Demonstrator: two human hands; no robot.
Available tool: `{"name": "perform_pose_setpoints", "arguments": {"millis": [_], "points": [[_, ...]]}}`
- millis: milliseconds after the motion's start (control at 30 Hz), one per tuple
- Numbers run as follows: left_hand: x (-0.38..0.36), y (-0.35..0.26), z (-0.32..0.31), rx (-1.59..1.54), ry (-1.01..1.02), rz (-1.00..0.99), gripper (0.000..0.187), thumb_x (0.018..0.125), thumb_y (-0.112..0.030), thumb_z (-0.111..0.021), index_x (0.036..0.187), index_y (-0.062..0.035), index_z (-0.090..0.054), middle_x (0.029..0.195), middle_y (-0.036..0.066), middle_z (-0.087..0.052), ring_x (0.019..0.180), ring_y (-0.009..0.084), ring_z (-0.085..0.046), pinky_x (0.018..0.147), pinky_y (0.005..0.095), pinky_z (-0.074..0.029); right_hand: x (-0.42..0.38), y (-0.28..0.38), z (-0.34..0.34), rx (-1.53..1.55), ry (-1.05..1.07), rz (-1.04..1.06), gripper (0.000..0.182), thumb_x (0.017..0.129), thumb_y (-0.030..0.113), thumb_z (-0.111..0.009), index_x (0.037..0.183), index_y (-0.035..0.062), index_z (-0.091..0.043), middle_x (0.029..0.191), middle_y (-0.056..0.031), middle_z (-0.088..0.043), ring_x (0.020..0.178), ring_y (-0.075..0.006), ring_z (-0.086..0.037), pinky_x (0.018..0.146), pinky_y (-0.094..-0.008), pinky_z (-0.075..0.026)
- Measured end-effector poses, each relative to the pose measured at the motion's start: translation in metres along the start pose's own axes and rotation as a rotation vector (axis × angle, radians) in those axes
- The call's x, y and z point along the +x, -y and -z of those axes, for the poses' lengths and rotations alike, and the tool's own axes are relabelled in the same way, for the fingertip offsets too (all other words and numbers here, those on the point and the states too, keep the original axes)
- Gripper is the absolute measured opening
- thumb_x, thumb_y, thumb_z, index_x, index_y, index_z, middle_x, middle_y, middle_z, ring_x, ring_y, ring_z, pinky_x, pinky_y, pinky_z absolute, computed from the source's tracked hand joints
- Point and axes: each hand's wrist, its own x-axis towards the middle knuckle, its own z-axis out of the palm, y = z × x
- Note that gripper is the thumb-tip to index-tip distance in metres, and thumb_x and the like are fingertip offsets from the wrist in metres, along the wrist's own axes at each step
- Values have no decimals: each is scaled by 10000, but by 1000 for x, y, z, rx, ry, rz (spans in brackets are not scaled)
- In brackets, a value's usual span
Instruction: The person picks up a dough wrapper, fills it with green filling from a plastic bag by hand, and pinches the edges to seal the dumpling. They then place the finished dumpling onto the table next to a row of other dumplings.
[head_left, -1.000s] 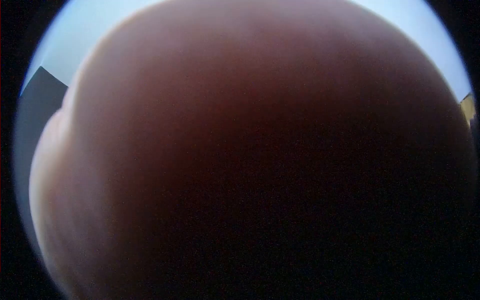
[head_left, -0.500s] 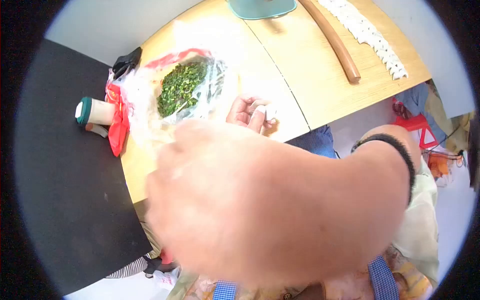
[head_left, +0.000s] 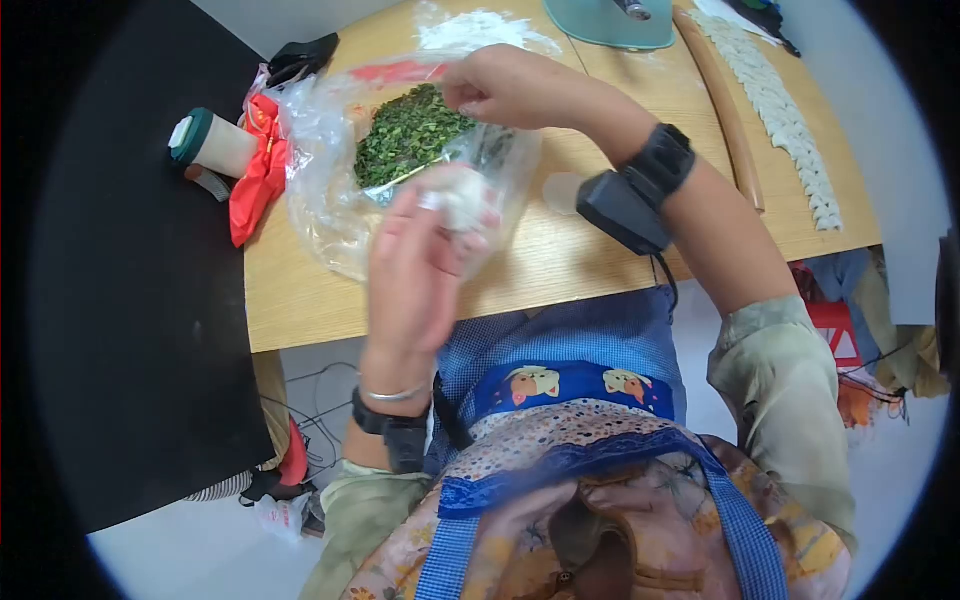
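My left hand (head_left: 420,245) is raised above the near side of the table, its fingers closed around a pale dumpling wrapper (head_left: 463,197). Motion blurs the fingertips, and whether filling lies in the wrapper cannot be told. My right hand (head_left: 505,85) reaches over the far right edge of the chopped green filling (head_left: 400,140). Its fingers are curled in; what they hold, if anything, is hidden. The greens sit in a clear plastic bag (head_left: 330,215) spread open, and a thin stick-like utensil (head_left: 405,178) lies at their near edge.
A round dough wrapper (head_left: 563,192) lies right of the bag. Further right are a wooden rolling pin (head_left: 725,110) and a row of white dumplings (head_left: 775,105). Flour (head_left: 485,32) and a teal item (head_left: 605,30) are at the back. A cup-like container (head_left: 215,143) stands left, by red plastic (head_left: 258,185).
A blurred forearm and hand that filled the foreground no longer block the view. My right hand is over the filling now, and my left hand is raised with the wrapper.
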Motion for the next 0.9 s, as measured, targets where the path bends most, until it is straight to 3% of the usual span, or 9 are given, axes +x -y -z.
{"name": "perform_pose_setpoints", "arguments": {"millis": [67, 100, 167, 267, 333, 400, 533, 733, 900], "points": [[10, -23, 13, -93, -80, -91, 328, 969, -129, -411, 1230, 56, -485, 1150, 189, -581, 1061, 266, -594, 868, 318, -520, 15, -10, -17, 19, 4, -62, 137, 754, 67, -617, 871, -4, -628, 792, -156, -639, 750, -313, -617, 679, -382, -480], [15, -33, 17, -86, -86, -88, 328, 969, -129, -411, 1230, 56, -485, 1150, 189, -581, 1061, 266, -594, 868, 318, -520, 19, -14, -23, 35, 12, -131, 147, 747, 80, -635, 867, -4, -630, 802, -154, -642, 767, -315, -620, 691, -382, -484], [24, -47, 24, -180, -122, -169, 381, 967, -149, -414, 1258, 96, -427, 1237, 226, -516, 1214, 325, -495, 1020, 392, -443, 20, -13, -26, -64, 28, -138, 152, 740, 97, -642, 867, 16, -654, 816, -157, -654, 806, -320, -634, 724, -395, -498], [46, -54, 37, -275, -73, -132, 410, 959, -141, -431, 1265, 125, -373, 1285, 257, -462, 1276, 370, -422, 1080, 440, -382, 17, -14, -33, -157, 64, -174, 167, 730, 119, -654, 870, 32, -680, 840, -164, -665, 856, -331, -647, 768, -416, -512], [68, -49, 44, -296, -29, -76, 418, 954, -139, -443, 1267, 124, -360, 1294, 264, -450, 1274, 382, -419, 1075, 448, -386, 15, -19, -40, -146, 80, -205, 176, 727, 123, -659, 873, 28, -683, 850, -167, -665, 866, -336, -647, 779, -423, -511], [95, -42, 50, -367, 5, 30, 406, 942, -140, -476, 1240, 112, -363, 1296, 275, -444, 1255, 408, -430, 1064, 466, -396, 14, -29, -49, -182, -38, -108, 158, 722, 109, -687, 843, 13, -653, 826, -155, -654, 819, -325, -636, 711, -406, -494], [133, -25, 61, -333, 23, 56, 332, 949, -144, -461, 1185, 82, -409, 1282, 276, -462, 1228, 405, -459, 1053, 469, -405, 13, -29, -44, -88, -53, -193, 157, 742, 113, -682, 866, 18, -669, 812, -158, -663, 792, -320, -642, 706, -402, -498], [133, -20, 64, -256, -23, 42, 389, 971, -181, -410, 1243, 94, -373, 1311, 269, -442, 1237, 372, -456, 1063, 466, -390, 12, -33, -41, 128, -220, -160, 177, 751, 97, -673, 911, 21, -679, 790, -153, -672, 712, -287, -643, 671, -367, -498], [127, -10, 63, -219, -52, 51, 426, 976, -217, -415, 1260, 97, -366, 1298, 222, -466, 1223, 326, -470, 1065, 464, -386, 14, -29, -40, 264, -346, -197, 180, 783, 113, -678, 934, 16, -672, 759, -124, -670, 668, -213, -633, 634, -315, -495]]}}
